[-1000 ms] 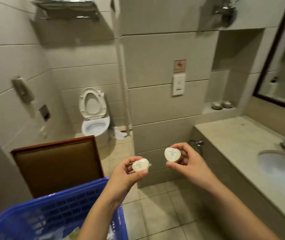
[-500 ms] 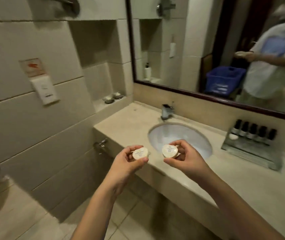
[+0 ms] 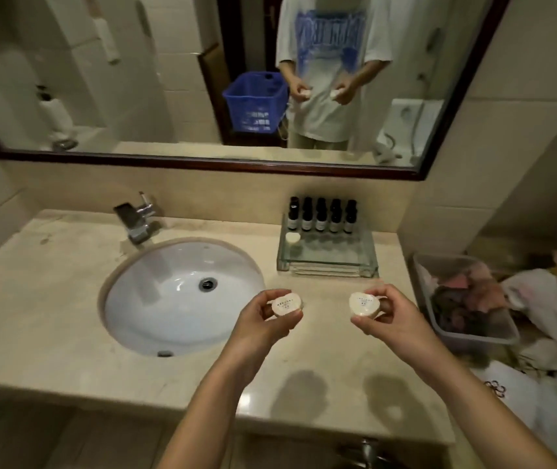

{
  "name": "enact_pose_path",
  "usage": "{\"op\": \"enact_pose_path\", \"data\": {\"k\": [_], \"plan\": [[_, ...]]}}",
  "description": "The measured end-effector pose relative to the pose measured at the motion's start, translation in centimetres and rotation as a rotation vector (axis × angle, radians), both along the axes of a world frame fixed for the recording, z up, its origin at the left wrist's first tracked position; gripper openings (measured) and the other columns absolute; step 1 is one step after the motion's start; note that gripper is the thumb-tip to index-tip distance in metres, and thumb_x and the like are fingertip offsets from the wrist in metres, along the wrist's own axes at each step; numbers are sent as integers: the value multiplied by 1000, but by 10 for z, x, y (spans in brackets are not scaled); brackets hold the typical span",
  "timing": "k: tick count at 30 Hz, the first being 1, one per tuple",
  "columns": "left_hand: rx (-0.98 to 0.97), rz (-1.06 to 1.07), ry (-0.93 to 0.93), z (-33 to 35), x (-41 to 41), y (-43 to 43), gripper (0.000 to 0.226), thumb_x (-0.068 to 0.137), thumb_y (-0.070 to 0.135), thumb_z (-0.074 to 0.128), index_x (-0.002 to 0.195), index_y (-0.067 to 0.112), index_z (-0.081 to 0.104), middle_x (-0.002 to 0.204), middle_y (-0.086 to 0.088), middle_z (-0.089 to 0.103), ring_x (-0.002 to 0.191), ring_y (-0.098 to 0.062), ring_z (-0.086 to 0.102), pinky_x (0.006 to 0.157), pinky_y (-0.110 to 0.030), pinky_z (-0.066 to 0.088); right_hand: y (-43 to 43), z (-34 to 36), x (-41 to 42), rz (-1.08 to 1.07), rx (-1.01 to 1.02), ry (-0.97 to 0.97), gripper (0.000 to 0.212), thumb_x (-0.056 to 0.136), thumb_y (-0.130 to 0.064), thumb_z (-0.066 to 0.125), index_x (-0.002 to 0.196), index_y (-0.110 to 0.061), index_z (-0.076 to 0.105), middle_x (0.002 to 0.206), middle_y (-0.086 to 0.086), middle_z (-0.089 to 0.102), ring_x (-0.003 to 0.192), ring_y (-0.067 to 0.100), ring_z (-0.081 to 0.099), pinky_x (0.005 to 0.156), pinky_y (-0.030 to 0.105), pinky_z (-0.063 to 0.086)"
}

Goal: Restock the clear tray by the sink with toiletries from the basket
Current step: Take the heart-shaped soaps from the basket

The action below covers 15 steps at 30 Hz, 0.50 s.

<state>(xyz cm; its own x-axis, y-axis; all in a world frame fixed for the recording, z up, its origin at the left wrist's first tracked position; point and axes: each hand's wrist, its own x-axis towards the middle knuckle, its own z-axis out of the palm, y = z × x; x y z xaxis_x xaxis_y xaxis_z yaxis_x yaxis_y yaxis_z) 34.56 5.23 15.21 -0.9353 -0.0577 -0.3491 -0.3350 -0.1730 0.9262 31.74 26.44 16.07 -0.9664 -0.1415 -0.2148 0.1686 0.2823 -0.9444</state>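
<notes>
Head view, left hand (image 3: 260, 319): fingers and thumb curl round a small white packet, the left soap (image 3: 286, 305), above the counter (image 3: 50, 319) just right of the sink (image 3: 182, 292).
Right hand (image 3: 395, 319): pinches the right soap (image 3: 365, 303), apart from the left hand.
Clear tray (image 3: 328, 269): on the counter behind both hands, right of the sink.
Tray contents: five dark bottles (image 3: 321, 216) along the back, a white round piece (image 3: 292, 237) at the left.
Basket (image 3: 255, 106): blue, seen in the mirror.

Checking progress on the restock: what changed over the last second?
The person turned right to face the sink, nearing the clear tray. The left hand still pinches one round pack, the right hand the other pack; nothing released.
</notes>
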Motion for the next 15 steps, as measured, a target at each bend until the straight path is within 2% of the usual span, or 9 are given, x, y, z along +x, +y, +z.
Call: {"op": "enact_pose_path", "data": {"k": [4, 8, 13, 15], "plan": [[-40, -99, -31, -18, -44, 7, 31, 82, 6, 68, 109, 21, 61, 83, 7, 64, 66, -3, 57, 61, -12, 47, 2, -20, -28, -67, 31, -28, 31, 74, -5, 75, 92, -21, 55, 90, 7, 66, 67, 10, 57, 67, 23, 44], [-79, -172, -53, -37, -95, -5, 35, 81, 5, 69, 113, 19, 61, 92, -3, 64, 73, -6, 58, 62, -11, 48, -11, -40, -67, -96, 106, -12, 33, 72, -6, 78, 92, -22, 57, 83, 1, 60, 52, -4, 49, 55, 10, 40], [-133, -153, -99, -60, -167, -38, 34, 79, 4, 71, 107, 21, 62, 91, -7, 61, 72, -9, 57, 61, -12, 48, -37, -56, -127, -178, 190, -27, 34, 70, -16, 80, 94, -26, 59, 97, 7, 64, 70, 13, 50, 68, 26, 43], [-171, -144, -100, -71, -196, -47, 34, 78, 3, 72, 107, 18, 62, 87, -5, 59, 71, -11, 55, 58, -10, 47, -50, -63, -150, -185, 246, -6, 34, 70, -18, 80, 89, -33, 57, 100, 4, 62, 73, 11, 50, 68, 20, 42]]}}
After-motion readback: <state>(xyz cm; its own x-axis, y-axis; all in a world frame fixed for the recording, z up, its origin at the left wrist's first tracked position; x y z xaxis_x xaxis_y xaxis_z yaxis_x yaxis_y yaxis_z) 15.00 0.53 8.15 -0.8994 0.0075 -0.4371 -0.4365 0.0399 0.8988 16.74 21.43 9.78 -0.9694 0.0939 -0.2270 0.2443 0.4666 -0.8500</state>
